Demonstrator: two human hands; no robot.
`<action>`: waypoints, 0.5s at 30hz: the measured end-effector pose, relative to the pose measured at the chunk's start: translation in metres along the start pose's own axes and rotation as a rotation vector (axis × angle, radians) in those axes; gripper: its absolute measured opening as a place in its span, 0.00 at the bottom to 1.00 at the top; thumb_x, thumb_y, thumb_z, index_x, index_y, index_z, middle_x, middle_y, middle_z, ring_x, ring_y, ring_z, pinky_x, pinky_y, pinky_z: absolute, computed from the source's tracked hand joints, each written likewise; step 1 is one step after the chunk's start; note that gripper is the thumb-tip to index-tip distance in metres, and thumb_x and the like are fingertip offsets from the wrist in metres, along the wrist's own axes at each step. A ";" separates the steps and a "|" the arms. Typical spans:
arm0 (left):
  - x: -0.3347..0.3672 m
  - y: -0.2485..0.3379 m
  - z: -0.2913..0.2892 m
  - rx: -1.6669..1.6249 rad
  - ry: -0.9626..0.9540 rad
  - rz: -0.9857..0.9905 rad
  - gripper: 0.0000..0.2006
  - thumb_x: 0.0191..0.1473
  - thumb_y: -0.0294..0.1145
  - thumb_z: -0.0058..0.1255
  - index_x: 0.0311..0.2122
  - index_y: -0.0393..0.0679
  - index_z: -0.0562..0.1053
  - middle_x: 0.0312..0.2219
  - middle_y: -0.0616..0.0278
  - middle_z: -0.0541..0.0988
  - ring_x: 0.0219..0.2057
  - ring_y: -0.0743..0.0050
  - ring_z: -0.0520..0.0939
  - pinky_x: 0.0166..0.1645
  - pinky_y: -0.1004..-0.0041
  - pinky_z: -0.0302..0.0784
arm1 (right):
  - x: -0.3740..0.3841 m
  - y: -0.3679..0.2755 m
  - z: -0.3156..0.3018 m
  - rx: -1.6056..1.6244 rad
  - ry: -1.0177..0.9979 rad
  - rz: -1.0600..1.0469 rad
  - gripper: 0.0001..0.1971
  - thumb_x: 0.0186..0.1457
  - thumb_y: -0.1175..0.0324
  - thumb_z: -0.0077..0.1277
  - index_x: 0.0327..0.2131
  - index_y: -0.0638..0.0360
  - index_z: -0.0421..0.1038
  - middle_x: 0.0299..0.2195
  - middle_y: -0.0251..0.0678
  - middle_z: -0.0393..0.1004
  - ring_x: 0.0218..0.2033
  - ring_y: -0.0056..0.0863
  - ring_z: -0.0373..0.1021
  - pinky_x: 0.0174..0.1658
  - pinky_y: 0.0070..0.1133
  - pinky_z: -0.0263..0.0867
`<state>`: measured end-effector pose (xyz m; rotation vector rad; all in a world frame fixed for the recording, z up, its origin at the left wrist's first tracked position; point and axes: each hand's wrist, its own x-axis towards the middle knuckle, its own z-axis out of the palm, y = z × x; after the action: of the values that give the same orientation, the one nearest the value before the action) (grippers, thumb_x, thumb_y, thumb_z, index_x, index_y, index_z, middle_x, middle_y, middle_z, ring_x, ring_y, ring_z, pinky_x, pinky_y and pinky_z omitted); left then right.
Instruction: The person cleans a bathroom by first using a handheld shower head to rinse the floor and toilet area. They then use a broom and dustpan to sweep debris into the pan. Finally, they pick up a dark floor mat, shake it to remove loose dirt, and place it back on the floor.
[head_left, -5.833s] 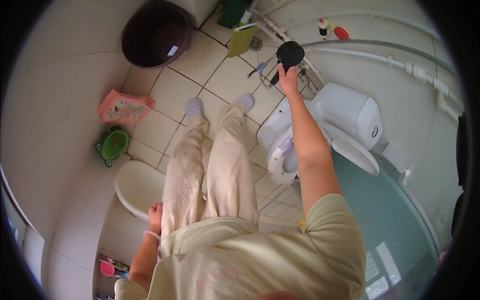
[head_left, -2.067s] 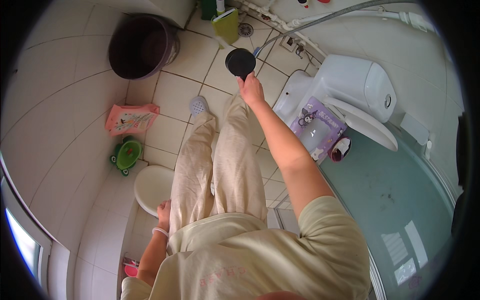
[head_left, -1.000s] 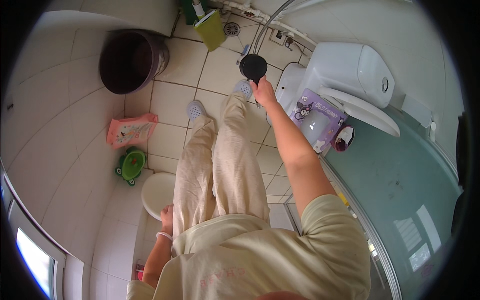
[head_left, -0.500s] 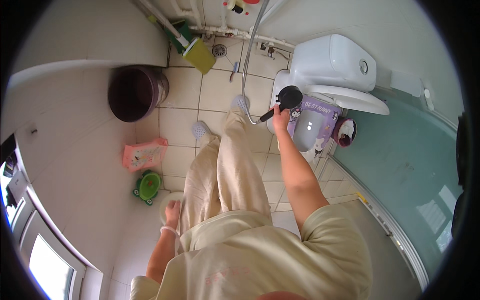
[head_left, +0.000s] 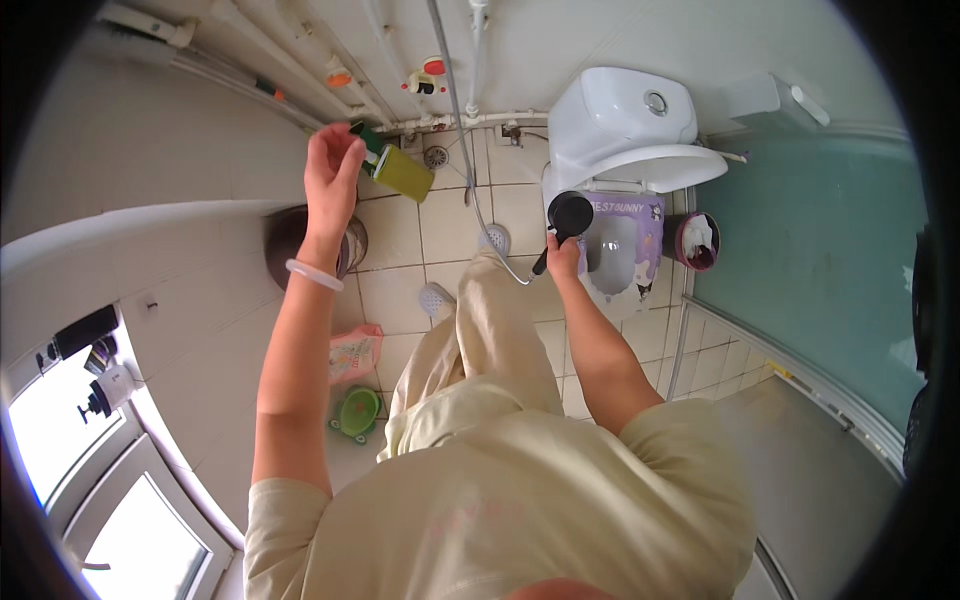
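Observation:
My right hand (head_left: 564, 257) is wrapped round the handle of a black shower head (head_left: 570, 214), held over the front of the toilet bowl. A grey metal hose (head_left: 462, 140) runs from its handle up toward the far wall. My left hand (head_left: 332, 180), with a pale bracelet on its wrist, is raised at the far left. Its fingers are loosely bent, thumb apart, and nothing shows in them. Close by it are a mop's yellow-green head (head_left: 403, 174) and a dark green piece (head_left: 366, 138) behind. My left forearm partly hides a dark bucket (head_left: 285, 248).
A white toilet (head_left: 620, 125) with raised lid and purple seat cover (head_left: 648, 215) stands right, beside a small bin (head_left: 697, 241). Pipes (head_left: 478, 60) line the far wall. A pink basket (head_left: 355, 352) and green frog basin (head_left: 358, 412) lie left. A glass panel (head_left: 800, 260) bounds the right.
My left hand has risen from beside my leg to the far left near the mop. The shower head remains in my right hand. The view has shifted.

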<state>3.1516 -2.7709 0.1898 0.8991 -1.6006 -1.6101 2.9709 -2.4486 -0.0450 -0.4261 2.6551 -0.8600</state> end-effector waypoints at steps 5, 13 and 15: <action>0.011 0.049 0.046 0.030 -0.163 0.066 0.14 0.48 0.23 0.45 0.41 0.36 0.62 0.31 0.65 0.68 0.31 0.83 0.69 0.38 0.83 0.65 | -0.005 0.006 -0.032 -0.057 -0.044 0.041 0.21 0.46 0.58 0.47 0.35 0.69 0.61 0.28 0.54 0.69 0.32 0.51 0.66 0.34 0.35 0.62; -0.028 0.024 0.023 0.175 -0.248 -0.064 0.13 0.49 0.22 0.44 0.41 0.36 0.62 0.31 0.65 0.68 0.31 0.83 0.69 0.37 0.83 0.65 | -0.020 0.021 -0.060 -0.019 -0.103 -0.021 0.19 0.47 0.58 0.47 0.33 0.69 0.62 0.27 0.54 0.69 0.31 0.50 0.66 0.34 0.35 0.62; -0.034 0.019 0.009 0.186 -0.244 -0.074 0.13 0.49 0.23 0.45 0.41 0.36 0.62 0.31 0.65 0.68 0.30 0.82 0.69 0.37 0.82 0.66 | -0.020 0.016 -0.064 0.049 -0.149 -0.040 0.19 0.47 0.58 0.46 0.33 0.70 0.62 0.27 0.54 0.69 0.32 0.50 0.66 0.35 0.35 0.62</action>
<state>3.1613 -2.7375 0.2085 0.8917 -1.9319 -1.6954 2.9612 -2.3965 -0.0014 -0.5125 2.4926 -0.8679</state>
